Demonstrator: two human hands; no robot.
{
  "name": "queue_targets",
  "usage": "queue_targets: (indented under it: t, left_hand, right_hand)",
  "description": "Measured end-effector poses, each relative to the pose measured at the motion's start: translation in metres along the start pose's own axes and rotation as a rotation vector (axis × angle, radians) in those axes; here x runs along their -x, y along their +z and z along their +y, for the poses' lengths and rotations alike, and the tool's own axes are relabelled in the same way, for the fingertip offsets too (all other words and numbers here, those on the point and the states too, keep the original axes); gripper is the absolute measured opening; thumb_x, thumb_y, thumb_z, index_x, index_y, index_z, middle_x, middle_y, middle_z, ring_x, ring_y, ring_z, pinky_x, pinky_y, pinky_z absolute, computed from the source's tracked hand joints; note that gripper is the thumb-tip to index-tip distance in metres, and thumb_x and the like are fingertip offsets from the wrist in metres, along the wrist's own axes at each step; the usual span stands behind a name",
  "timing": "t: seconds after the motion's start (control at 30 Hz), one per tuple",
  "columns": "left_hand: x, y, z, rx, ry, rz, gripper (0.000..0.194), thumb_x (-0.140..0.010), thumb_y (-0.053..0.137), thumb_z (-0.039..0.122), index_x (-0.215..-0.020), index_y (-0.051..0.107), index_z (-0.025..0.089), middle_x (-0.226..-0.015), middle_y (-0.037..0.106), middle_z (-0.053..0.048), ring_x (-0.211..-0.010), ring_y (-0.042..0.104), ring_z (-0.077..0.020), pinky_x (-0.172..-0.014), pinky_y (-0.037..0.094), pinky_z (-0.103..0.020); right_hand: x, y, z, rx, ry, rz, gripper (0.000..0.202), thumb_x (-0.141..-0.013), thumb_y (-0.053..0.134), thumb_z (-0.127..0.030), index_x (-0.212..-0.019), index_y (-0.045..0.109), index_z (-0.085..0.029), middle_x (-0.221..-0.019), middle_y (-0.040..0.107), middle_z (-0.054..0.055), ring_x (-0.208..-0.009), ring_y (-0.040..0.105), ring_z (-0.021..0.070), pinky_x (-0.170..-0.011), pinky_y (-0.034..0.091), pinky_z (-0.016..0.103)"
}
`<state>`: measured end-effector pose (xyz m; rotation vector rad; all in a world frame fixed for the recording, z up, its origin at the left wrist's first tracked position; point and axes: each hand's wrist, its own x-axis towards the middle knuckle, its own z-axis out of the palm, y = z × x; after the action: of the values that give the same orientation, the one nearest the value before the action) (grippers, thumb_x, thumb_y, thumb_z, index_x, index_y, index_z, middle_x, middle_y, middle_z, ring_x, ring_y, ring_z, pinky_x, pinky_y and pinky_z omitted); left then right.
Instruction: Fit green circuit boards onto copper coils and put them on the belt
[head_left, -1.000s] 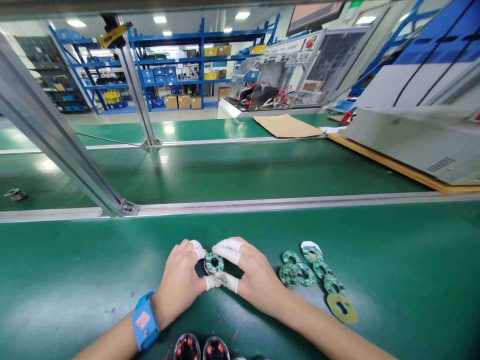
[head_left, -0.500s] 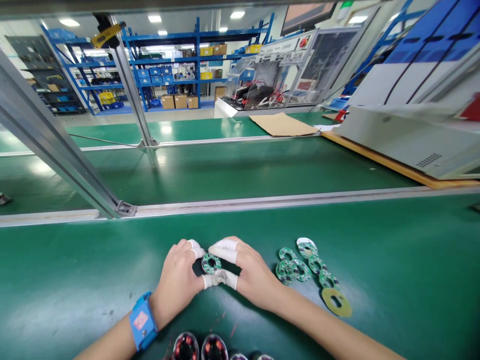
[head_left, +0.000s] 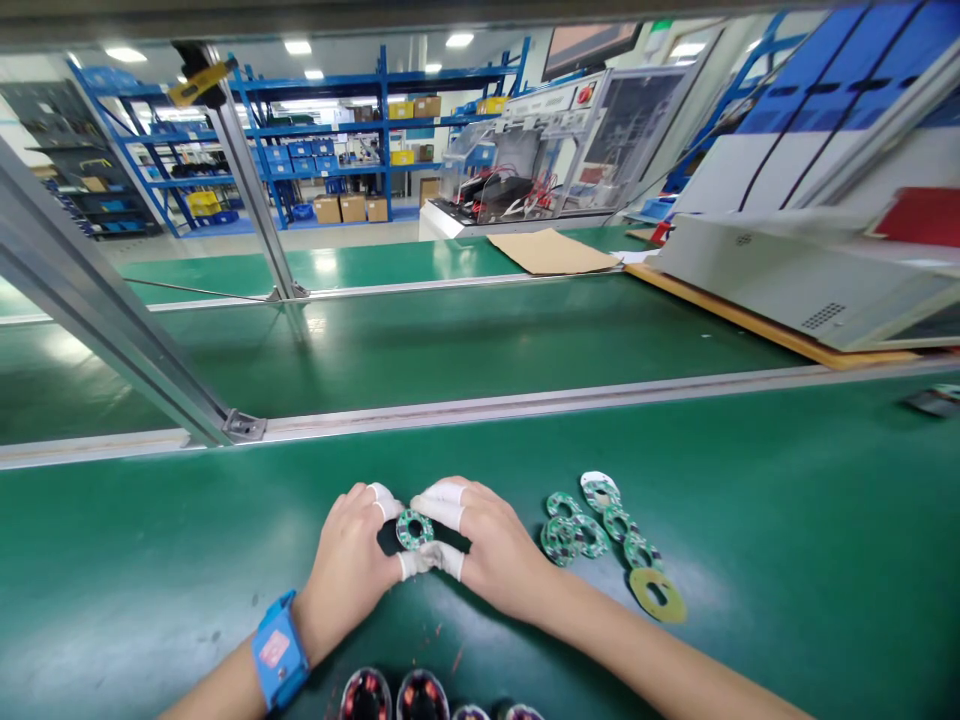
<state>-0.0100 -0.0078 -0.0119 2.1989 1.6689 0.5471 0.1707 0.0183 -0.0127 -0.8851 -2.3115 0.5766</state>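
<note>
A small ring-shaped green circuit board (head_left: 415,530) is held between my two hands, above the green tabletop. My left hand (head_left: 358,540) pinches its left side with thumb and forefinger. From the other side, my right hand (head_left: 487,535) grips it with its thumb below and fingers above. White finger cots cover the fingertips of both hands. Whether another part sits under the board is hidden. A blue wrist strap (head_left: 280,650) circles my left wrist. At the bottom edge stand several round parts with copper windings (head_left: 422,697), partly cut off.
Several ring circuit boards (head_left: 592,538) lie in a loose cluster right of my right hand, with a yellowish ring board (head_left: 657,595) at their near end. A metal rail (head_left: 480,405) crosses behind. A grey metal box (head_left: 787,285) stands at the back right.
The view has shifted slightly, so the surroundings sit a little farther left. Both hands keep their hold on the ring board, with hardly any movement of the fingers.
</note>
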Motion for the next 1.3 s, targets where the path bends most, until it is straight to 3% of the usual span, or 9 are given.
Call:
queue_targets:
  t: [0.3, 0.53, 0.73, 0.87, 1.3]
  left_hand:
    - [0.001, 0.002, -0.002, 0.018, 0.019, 0.024, 0.022, -0.077, 0.063, 0.04, -0.079, 0.063, 0.018, -0.082, 0.062, -0.005, -0.081, 0.052, -0.0228, -0.069, 0.037, -0.034]
    - [0.0, 0.006, -0.005, 0.024, 0.028, 0.039, 0.022, -0.074, 0.066, 0.038, -0.076, 0.06, 0.017, -0.08, 0.06, -0.005, -0.079, 0.051, -0.0224, -0.068, 0.037, -0.034]
    - [0.001, 0.003, -0.004, 0.042, 0.048, 0.038, 0.018, -0.075, 0.065, 0.036, -0.076, 0.06, 0.018, -0.078, 0.06, -0.004, -0.077, 0.05, -0.0216, -0.066, 0.036, -0.033]
    - [0.001, 0.003, -0.004, 0.038, 0.053, 0.037, 0.019, -0.075, 0.065, 0.036, -0.074, 0.059, 0.018, -0.077, 0.059, -0.004, -0.076, 0.049, -0.0215, -0.066, 0.036, -0.032]
    - [-0.001, 0.0, 0.0, -0.018, 0.028, -0.012, 0.019, -0.076, 0.062, 0.038, -0.078, 0.06, 0.019, -0.08, 0.059, -0.004, -0.079, 0.05, -0.0217, -0.069, 0.037, -0.033]
  right_hand:
    - [0.001, 0.0, -0.004, 0.084, 0.024, -0.023, 0.031, -0.073, 0.067, -0.016, -0.103, 0.065, -0.019, -0.097, 0.065, 0.008, -0.09, 0.056, 0.0255, -0.077, 0.044, 0.038]
    - [-0.009, -0.005, -0.007, -0.072, 0.015, -0.135, 0.036, -0.077, 0.068, -0.018, -0.112, 0.06, -0.018, -0.102, 0.06, 0.008, -0.091, 0.054, 0.0221, -0.078, 0.045, 0.033]
    - [-0.017, -0.013, -0.01, -0.153, 0.034, -0.177, 0.02, -0.073, 0.07, -0.013, -0.091, 0.066, -0.018, -0.081, 0.055, 0.002, -0.072, 0.05, 0.0162, -0.064, 0.041, 0.026]
    - [-0.022, -0.016, -0.013, -0.145, 0.06, -0.204, 0.021, -0.066, 0.074, -0.009, -0.084, 0.066, -0.018, -0.075, 0.052, -0.001, -0.072, 0.048, 0.016, -0.063, 0.038, 0.024]
    - [-0.026, -0.011, -0.015, -0.187, 0.14, -0.188, 0.026, -0.062, 0.075, -0.002, -0.081, 0.068, -0.018, -0.073, 0.05, -0.001, -0.073, 0.047, 0.0162, -0.064, 0.036, 0.024]
